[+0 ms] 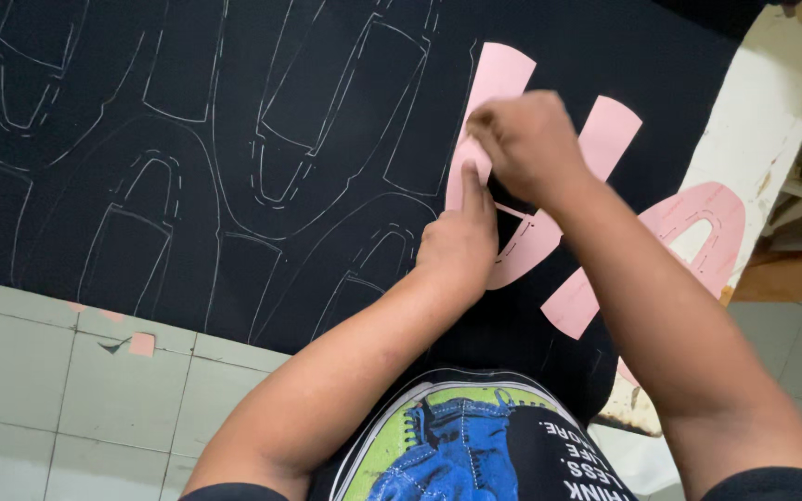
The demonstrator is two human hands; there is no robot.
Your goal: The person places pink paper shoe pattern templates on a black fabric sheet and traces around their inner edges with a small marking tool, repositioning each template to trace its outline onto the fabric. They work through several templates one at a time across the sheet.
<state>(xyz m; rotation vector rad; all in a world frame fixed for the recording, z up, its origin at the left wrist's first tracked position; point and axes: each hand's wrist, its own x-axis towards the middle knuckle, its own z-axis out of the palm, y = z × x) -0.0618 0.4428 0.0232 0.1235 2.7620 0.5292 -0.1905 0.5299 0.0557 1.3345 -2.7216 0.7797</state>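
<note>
A large black sheet [234,102] covers the worktable, marked with several white traced outlines of shoe-upper shapes. A pink U-shaped paper template [596,139] lies on it at the right. My left hand [459,243] presses flat on the template's lower part, fingers pointing up along its left arm. My right hand [523,141] is closed above it, fingers pinched at the template's inner edge as if around a small marking tool, which I cannot make out.
A second pink template [712,223] with dashed marks lies on the white table edge [772,93] at right. Grey floor tiles [67,390] lie below, with a small pink scrap [142,344]. Wooden parts stand at the far right.
</note>
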